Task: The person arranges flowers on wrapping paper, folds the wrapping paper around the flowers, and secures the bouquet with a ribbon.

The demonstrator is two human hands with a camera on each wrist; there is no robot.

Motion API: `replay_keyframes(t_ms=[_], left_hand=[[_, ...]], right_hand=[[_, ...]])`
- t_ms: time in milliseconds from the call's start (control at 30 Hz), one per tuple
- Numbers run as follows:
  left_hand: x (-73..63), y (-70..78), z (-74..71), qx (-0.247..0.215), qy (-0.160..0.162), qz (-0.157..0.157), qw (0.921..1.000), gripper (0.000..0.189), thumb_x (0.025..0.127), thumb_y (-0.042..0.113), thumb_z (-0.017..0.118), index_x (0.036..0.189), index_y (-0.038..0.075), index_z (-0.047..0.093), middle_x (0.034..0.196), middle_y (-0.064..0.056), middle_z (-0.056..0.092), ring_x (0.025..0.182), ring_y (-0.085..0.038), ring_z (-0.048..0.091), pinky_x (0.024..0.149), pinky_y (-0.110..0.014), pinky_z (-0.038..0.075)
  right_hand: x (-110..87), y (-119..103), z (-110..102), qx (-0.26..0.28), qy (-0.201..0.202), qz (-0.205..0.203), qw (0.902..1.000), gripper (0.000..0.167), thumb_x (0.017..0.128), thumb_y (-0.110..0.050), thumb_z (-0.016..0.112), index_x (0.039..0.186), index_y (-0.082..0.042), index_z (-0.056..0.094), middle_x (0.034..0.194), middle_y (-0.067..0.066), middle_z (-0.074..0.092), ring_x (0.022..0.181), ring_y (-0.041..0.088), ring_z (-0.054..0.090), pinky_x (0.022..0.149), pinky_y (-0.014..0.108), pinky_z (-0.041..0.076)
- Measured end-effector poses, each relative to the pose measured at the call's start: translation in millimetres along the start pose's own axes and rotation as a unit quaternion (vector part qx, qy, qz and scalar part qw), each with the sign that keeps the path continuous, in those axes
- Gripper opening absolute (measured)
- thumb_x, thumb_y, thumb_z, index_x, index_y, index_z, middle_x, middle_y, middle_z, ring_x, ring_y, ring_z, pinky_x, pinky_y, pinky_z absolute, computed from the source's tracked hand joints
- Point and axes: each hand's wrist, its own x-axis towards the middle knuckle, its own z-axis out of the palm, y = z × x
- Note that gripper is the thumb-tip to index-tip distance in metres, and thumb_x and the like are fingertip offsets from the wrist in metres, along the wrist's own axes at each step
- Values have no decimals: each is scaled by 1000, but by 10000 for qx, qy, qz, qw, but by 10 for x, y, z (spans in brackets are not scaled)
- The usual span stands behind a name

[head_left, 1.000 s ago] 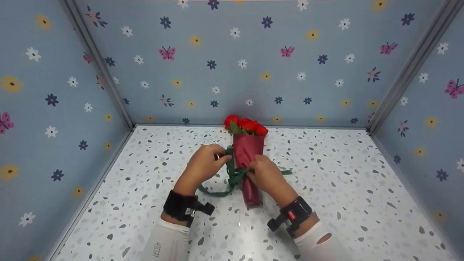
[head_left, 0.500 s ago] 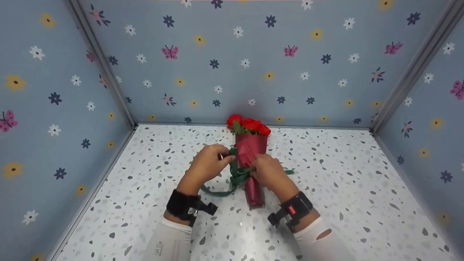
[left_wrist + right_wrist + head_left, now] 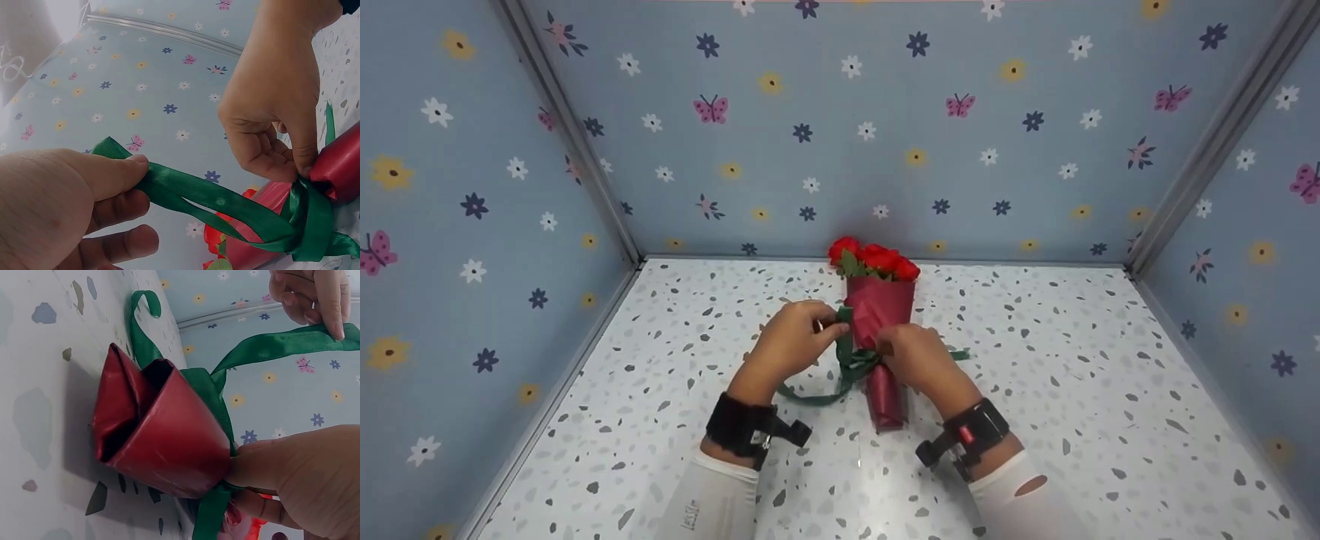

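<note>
A bouquet of red roses point(image 3: 879, 257) in a dark red paper wrap point(image 3: 885, 296) lies on the speckled table, blooms toward the back wall. Green satin ribbon point(image 3: 214, 198) circles the narrow part of the wrap. My left hand point(image 3: 789, 341) pinches a folded length of this ribbon between thumb and forefinger, left of the wrap. In the left wrist view it stretches straight from those fingertips to the knot. With thumb and forefinger, my right hand point(image 3: 921, 364) pinches the ribbon at the knot, against the wrap. The right wrist view shows the wrap's open lower end point(image 3: 138, 413).
A ribbon tail point(image 3: 810, 400) curves over the table left of the wrap, and another end point(image 3: 960, 354) sticks out on the right. Blue flower-patterned panels point(image 3: 877, 135) enclose the table point(image 3: 1035, 420) at the back and both sides.
The head view has shifted slightly. My right fingertips have edged a little left at the knot. My left hand keeps its pinch on the ribbon, and the bouquet stays in place.
</note>
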Motion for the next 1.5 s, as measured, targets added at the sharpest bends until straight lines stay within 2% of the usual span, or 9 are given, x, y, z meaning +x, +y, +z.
replay_keyframes(t_ms=[167, 367, 533, 633, 900, 1067, 1300, 1367, 1500], left_hand=[[-2, 5, -2, -5, 1, -6, 10000, 22, 106, 26, 82, 87, 16, 76, 90, 1, 70, 78, -16, 59, 70, -36, 49], [-7, 8, 6, 19, -1, 21, 10000, 20, 106, 26, 82, 89, 16, 78, 91, 0, 71, 79, -16, 59, 71, -36, 49], [-10, 9, 7, 30, -16, 154, 9999, 26, 107, 26, 82, 84, 16, 73, 87, 1, 67, 73, -14, 55, 68, -35, 46], [-5, 8, 10, 47, -22, 197, 9998, 29, 107, 26, 81, 82, 16, 70, 84, 1, 64, 71, -14, 52, 66, -34, 44], [-3, 14, 20, 42, -77, 106, 9999, 23, 107, 28, 81, 88, 16, 76, 90, 0, 70, 75, -15, 57, 69, -35, 48], [3, 10, 24, 31, -55, 90, 9999, 22, 107, 27, 81, 89, 16, 78, 91, 0, 71, 76, -16, 59, 69, -35, 49], [4, 10, 19, -36, -30, 83, 10000, 20, 106, 26, 82, 90, 15, 79, 93, 0, 73, 79, -16, 60, 71, -36, 50], [5, 15, 18, -46, -35, 94, 9999, 20, 106, 26, 82, 90, 15, 78, 93, 0, 72, 79, -16, 60, 71, -36, 50], [2, 16, 25, -31, -53, 134, 9999, 21, 106, 26, 82, 88, 15, 77, 93, 0, 72, 80, -17, 60, 72, -36, 50]], right_hand=[[25, -20, 29, 30, 48, 181, 9998, 15, 105, -8, 76, 112, -22, 76, 97, 1, 73, 87, 20, 70, 75, 37, 63], [33, -41, 49, -284, 184, 279, 9990, 6, 104, -10, 76, 103, -15, 79, 96, 3, 71, 88, 22, 67, 79, 39, 62], [11, -6, 70, -599, 650, -173, 9959, 5, 101, -12, 81, 96, -13, 79, 92, 5, 69, 87, 23, 65, 82, 45, 61], [-2, 23, 76, -625, 933, -425, 9928, 8, 100, -13, 84, 98, -14, 76, 93, 5, 69, 90, 24, 64, 85, 47, 60], [-20, 52, 93, -473, 1023, -484, 9924, 19, 104, -17, 83, 113, -19, 66, 96, 7, 73, 89, 26, 67, 86, 46, 61], [-5, 72, 113, -165, 1191, -525, 9914, 21, 102, -13, 83, 113, -19, 66, 98, 8, 70, 90, 27, 67, 81, 45, 60], [-4, 74, 121, 487, 1073, -171, 9929, 31, 105, -8, 79, 133, -19, 77, 115, 7, 76, 108, 24, 72, 104, 48, 66], [-5, 76, 125, 576, 1073, -90, 9925, 29, 105, -8, 79, 132, -18, 79, 116, 7, 76, 109, 24, 71, 106, 49, 65], [-4, 95, 142, 533, 1261, -166, 9904, 23, 105, -7, 78, 123, -20, 79, 111, 7, 78, 103, 25, 71, 99, 47, 66]])
